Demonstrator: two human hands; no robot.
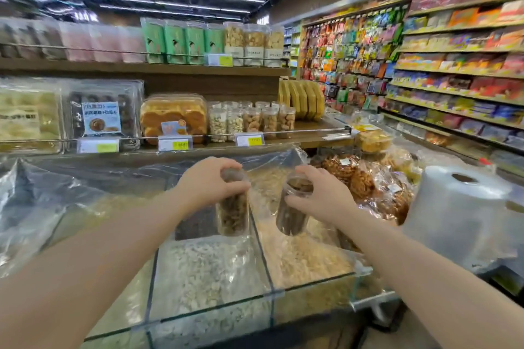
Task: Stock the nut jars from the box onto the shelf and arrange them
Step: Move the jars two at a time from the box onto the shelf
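Shop aisle: wooden shelf [312, 133] behind glass bulk bins [215, 278] of nuts.

Both hands hold clear nut jars by the top above the bins, just apart from each other. The left hand [207, 181] is clamped over the lid of an upright jar [232, 215]; the right hand [320, 193] grips the neck of a darker jar [292, 217], tilted slightly. Far behind, a row of stocked jars [249, 120] stands on the shelf, with a plastic roll [459, 207] at right.

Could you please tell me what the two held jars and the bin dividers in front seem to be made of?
Jars, left and right: probably clear glossy plastic; the nuts show through the walls. Dividers: likely glass or acrylic, transparent with greenish edges.
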